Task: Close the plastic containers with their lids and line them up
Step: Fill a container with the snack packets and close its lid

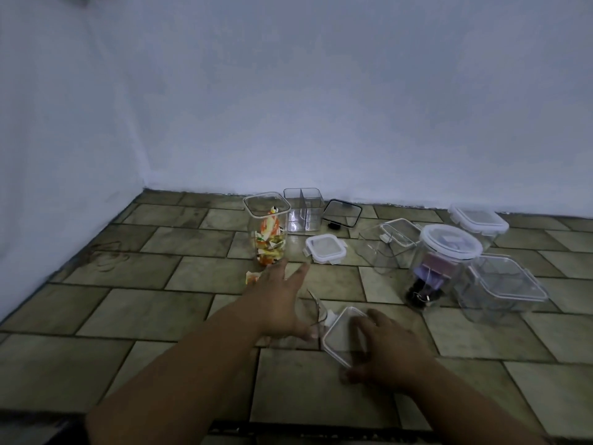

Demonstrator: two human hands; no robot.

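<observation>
left hand point(282, 303) outstretched | right hand point(388, 351) grips lid point(340, 338) | tall container point(269, 229), packet point(252, 277) ahead

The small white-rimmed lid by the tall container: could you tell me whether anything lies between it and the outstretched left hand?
Nothing visible does: only floor tile separates the left hand from the white-rimmed lid. The loose packet and tall container sit left of that path. The right hand grips a clear lid.

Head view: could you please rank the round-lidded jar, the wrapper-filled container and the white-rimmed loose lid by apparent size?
1. The round-lidded jar, though it sits nearer the camera, so this is unsure.
2. The wrapper-filled container.
3. The white-rimmed loose lid, clearly smallest.
</observation>
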